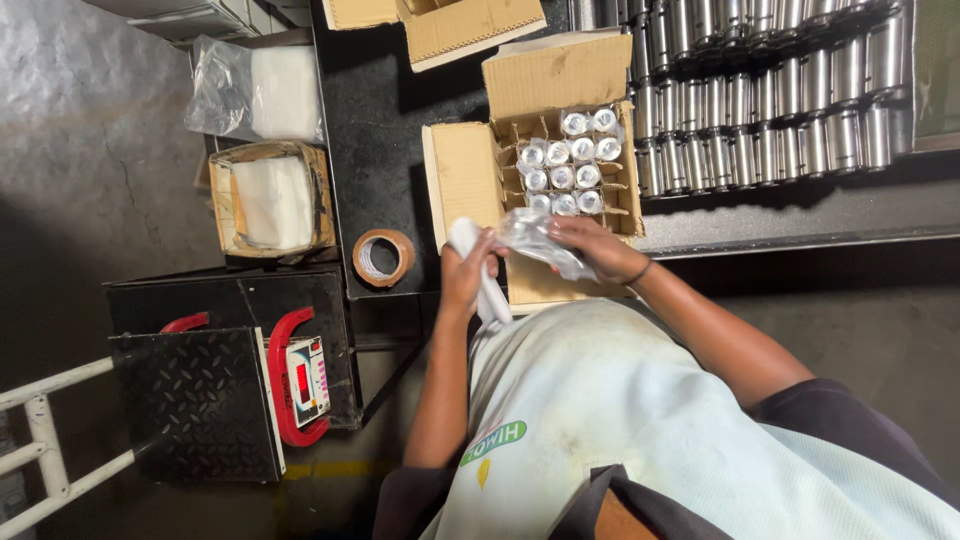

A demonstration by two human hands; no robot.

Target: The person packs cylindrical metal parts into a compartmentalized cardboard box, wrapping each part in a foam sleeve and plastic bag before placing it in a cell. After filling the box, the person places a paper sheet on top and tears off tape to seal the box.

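Note:
My left hand (466, 268) grips a white cloth (487, 290) that hangs down toward my apron. My right hand (597, 246) holds a clear plastic bag (535, 236) with a shiny metal part inside, just at the near edge of an open cardboard box (462, 180). The box has a cardboard divider grid, and several bagged metal cylinders (570, 163) stand upright in its cells. Both hands are close together over the box's front flap.
Rows of bare metal cylinders (770, 90) lie on the black bench at the right. A roll of brown tape (381, 257) sits left of the box. A carton of white plastic bags (270, 200) and a weighing scale with a red-framed display (300, 378) stand at left.

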